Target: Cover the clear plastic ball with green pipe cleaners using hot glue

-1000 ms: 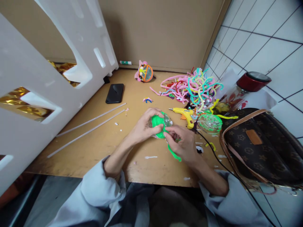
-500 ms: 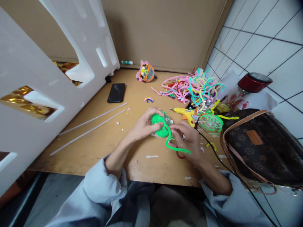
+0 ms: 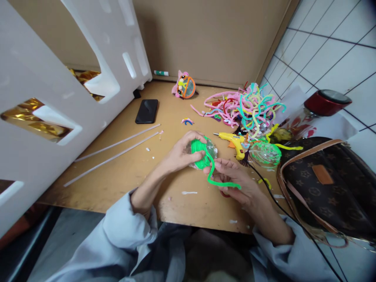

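- The left side is blocked by a tall white crate [image 3: 96,117]; gold foil [image 3: 25,105] is seen through its openings.
- Two rods [image 3: 117,156] are laid beside it, a phone [image 3: 147,111] behind them.
- Between rods and hands, a stretch of table [image 3: 176,211] is dotted with scraps; its near edge is seen below the wrists.
- Near the table's middle, the green-wound ball [image 3: 198,154] is clamped between thumb and fingers by the left hand [image 3: 182,154].
- From it a green strand [image 3: 223,184] is trailed across the right hand [image 3: 237,176], fingers bent; whether it is pinched cannot be told.
- Space beyond is crowded by a glue gun [image 3: 233,141] and strand pile [image 3: 252,109].
- At right, a bottle [image 3: 326,102] is red-lidded; the bag's [image 3: 317,199] contents are hidden.
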Action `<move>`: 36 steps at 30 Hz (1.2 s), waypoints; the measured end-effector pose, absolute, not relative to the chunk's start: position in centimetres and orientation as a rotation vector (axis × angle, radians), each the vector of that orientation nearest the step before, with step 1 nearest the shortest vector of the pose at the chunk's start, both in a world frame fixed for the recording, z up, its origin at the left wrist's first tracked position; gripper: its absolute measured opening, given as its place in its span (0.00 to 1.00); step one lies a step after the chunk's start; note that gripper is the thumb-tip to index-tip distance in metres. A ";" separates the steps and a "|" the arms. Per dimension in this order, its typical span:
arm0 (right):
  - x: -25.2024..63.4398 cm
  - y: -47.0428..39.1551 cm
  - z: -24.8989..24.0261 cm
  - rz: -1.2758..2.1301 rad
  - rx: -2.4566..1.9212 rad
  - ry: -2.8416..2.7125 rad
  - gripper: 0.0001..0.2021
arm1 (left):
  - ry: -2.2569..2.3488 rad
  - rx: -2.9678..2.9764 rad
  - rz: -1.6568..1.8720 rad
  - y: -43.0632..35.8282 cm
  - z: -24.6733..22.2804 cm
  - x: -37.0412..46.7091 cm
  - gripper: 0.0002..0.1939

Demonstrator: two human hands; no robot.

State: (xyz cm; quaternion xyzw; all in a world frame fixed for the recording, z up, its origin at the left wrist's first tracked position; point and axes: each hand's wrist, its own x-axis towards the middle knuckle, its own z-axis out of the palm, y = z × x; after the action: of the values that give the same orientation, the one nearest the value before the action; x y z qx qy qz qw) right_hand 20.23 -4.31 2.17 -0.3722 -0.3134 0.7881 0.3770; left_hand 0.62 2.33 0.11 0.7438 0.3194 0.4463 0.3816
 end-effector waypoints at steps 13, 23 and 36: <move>20.0 -4.6 2.5 2.001 -0.974 -0.807 0.16 | 0.813 1.902 1.139 2.4 -0.1 0.7 0.13; 19.6 -4.6 2.4 2.017 -0.964 -0.771 0.18 | 0.815 1.892 1.134 2.3 0.1 0.7 0.14; 19.0 -4.7 1.7 1.917 -1.079 -0.815 0.23 | 0.838 1.879 1.128 1.9 0.6 0.8 0.12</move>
State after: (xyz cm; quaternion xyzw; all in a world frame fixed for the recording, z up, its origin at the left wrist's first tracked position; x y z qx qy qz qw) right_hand 18.99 -4.72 1.70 -0.4241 -0.3204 0.7534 0.3871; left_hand 0.79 1.95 0.59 0.7383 0.3294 0.4432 0.3874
